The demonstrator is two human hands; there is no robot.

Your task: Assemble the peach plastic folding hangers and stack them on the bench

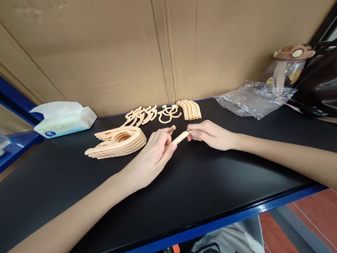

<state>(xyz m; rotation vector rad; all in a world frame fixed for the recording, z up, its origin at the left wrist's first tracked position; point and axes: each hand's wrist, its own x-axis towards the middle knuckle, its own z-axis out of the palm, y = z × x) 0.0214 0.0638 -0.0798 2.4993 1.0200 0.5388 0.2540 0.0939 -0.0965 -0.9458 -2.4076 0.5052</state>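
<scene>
My left hand is closed around a beige plastic hanger piece with narrow slots along its edge. At the piece's right end, my right hand pinches a thin beige bit; whether that is a separate part is hidden by the fingers. Left of my left hand lies a stack of beige hanger bodies. Behind the hands, small curved hanger arms lie in a loose row. Several loose hooks are beside them, and a row of curved slotted arms lies to the right.
A tissue pack sits at the back left of the black table. Crumpled clear plastic bag and a drink bottle are at the back right, beside a dark bag. Cardboard walls the back.
</scene>
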